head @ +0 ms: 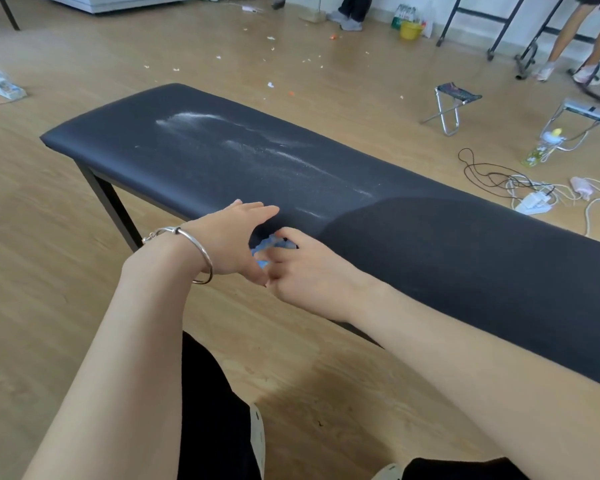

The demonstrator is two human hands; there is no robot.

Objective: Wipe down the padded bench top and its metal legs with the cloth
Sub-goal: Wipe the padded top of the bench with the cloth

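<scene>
A long padded bench top (413,244) in dark navy runs from upper left to lower right. White powdery streaks (257,150) lie across its left half. One black metal leg (113,206) shows under the left end. A small blue cloth (269,245) is bunched at the near edge of the bench between both hands. My right hand (305,268) grips the cloth with curled fingers. My left hand (238,237), with a silver bangle on the wrist, lies with straight fingers on the bench edge right beside the cloth; whether it holds the cloth I cannot tell.
Wooden floor all around, littered with scraps at the back. A small folding stool (452,105), a spray bottle (542,147), cables and a power strip (530,202) lie beyond the bench at right. People's legs stand at the back. My knees are below.
</scene>
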